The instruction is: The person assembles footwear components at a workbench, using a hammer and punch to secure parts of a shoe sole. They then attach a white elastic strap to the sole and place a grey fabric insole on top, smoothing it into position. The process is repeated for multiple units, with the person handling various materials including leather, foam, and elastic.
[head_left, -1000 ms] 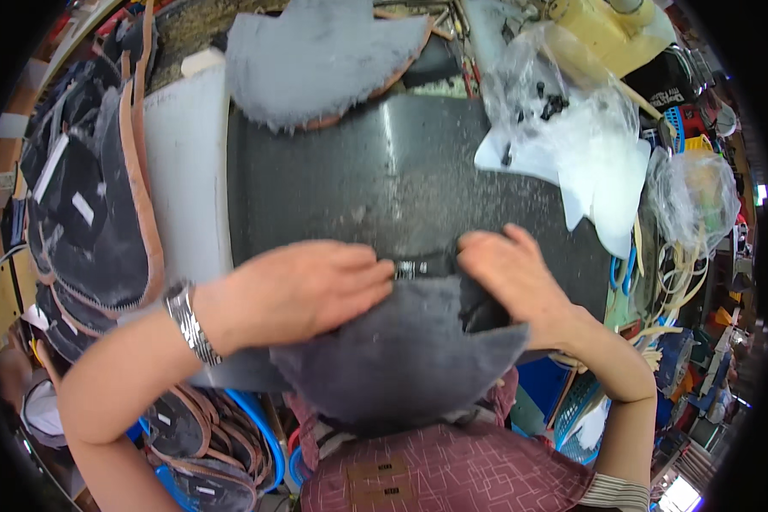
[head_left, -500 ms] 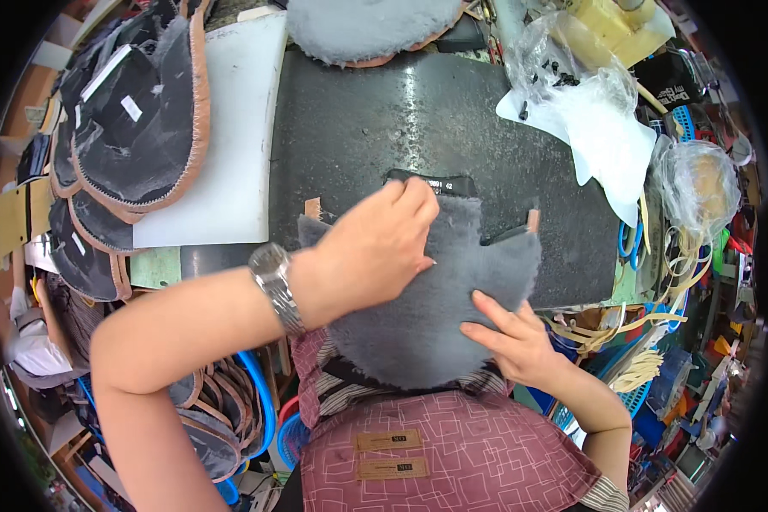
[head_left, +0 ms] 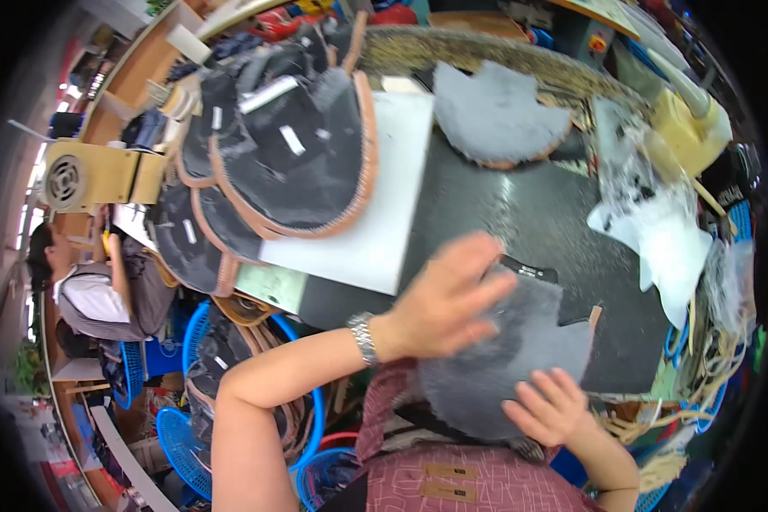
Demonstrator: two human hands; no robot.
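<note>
A grey fleecy piece of material (head_left: 499,363), shaped like a shoe upper, lies across the near edge of the black work mat, partly against my apron. A narrow black label (head_left: 529,270) with white print sits at its upper edge, and a small tan tab (head_left: 595,316) stands at its right corner. My left hand (head_left: 448,299), wearing a metal watch, hovers over the piece's upper left part. Its fingers are apart and blurred, with nothing seen in them. My right hand (head_left: 546,407) rests with spread fingers on the lower right of the piece.
Dark pieces with tan stitched edging (head_left: 294,171) are stacked on a white board (head_left: 405,171) at the left. Another grey fleecy piece (head_left: 497,119) lies at the back. Plastic bag with white sheet (head_left: 657,247) and blue-handled scissors (head_left: 677,341) are at right. A person (head_left: 102,290) sits far left.
The view has swung to the left. My left hand has come away from the upper edge by the label, and its closed fingers have spread. My right hand stays on the piece.
</note>
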